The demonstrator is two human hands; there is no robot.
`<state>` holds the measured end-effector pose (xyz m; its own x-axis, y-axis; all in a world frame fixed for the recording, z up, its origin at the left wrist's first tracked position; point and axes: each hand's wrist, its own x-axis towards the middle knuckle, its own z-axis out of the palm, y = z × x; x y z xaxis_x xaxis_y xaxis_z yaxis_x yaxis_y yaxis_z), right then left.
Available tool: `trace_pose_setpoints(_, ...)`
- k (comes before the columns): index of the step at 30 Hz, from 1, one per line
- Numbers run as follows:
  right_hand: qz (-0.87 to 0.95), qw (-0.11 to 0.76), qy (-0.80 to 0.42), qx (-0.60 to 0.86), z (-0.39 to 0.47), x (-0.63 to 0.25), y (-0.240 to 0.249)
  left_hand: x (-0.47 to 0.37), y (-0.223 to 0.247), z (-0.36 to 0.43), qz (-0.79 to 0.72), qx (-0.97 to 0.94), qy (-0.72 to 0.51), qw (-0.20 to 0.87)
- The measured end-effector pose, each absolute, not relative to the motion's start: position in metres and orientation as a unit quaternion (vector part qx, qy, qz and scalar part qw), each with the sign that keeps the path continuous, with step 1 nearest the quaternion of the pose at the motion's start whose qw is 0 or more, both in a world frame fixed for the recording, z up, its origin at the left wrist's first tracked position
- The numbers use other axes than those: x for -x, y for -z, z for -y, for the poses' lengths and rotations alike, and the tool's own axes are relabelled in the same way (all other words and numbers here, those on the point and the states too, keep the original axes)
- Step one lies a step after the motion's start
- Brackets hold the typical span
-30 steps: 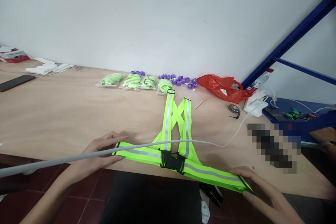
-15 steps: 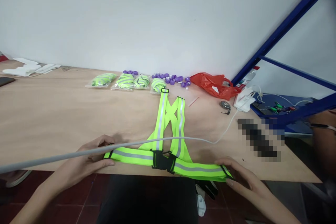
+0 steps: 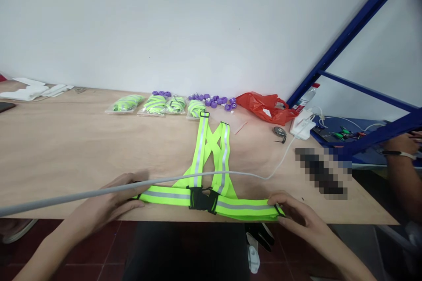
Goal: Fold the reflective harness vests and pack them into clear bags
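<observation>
A neon-yellow reflective vest (image 3: 197, 153) with silver stripes lies spread on the table, its shoulder straps pointing away and crossing behind. Its black buckle (image 3: 203, 199) sits fastened in the middle of the waist belt near the front edge. My left hand (image 3: 112, 199) is closed around the belt's left end, fingers above and thumb below; the white cable partly covers it. At the belt's right end, my right hand (image 3: 293, 214) grips the strap beside a black slider, fingers on top and thumb underneath.
Several clear bags of folded vests (image 3: 127, 103) lie along the wall, near purple rolls (image 3: 214, 102) and a red plastic bag (image 3: 263, 107). A white cable (image 3: 148, 183) crosses above the vest from a power strip (image 3: 303, 125). Another person's arm (image 3: 400, 162) shows at right.
My right hand has shifted slightly left and up with the belt end. My left hand still holds its end. At far right, more of the other person's arm and hand shows.
</observation>
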<state>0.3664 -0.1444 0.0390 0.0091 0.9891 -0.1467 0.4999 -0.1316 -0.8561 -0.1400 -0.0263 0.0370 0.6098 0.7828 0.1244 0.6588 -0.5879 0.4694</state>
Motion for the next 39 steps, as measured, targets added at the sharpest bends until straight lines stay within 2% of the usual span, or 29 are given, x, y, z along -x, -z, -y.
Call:
trace_pose_setpoints(7,0.626,0.241,-0.377,0.639,0.137,-0.352,-0.054,0.152,-0.034,0.025,-0.414,-0.878,-0.129,0.202)
trace_pose_setpoints(20,0.691,0.183,-0.278,0.641,0.136,-0.372,-0.035,0.161,-0.021,0.028,-0.416,-0.877,-0.144,0.193)
trace_pose_setpoints(26,0.712,0.18,-0.25,0.631,0.134,-0.371,-0.029,0.153,-0.016,0.033,-0.383,-0.894,-0.192,0.13)
trace_pose_setpoints(35,0.744,0.18,-0.172,0.62,0.144,-0.36,-0.027,0.149,-0.023,0.045,-0.374,-0.908,-0.181,0.063)
trace_pose_setpoints(39,0.761,0.196,-0.142,0.602,0.143,-0.339,-0.022,0.113,-0.036,0.058,-0.341,-0.895,-0.282,0.054)
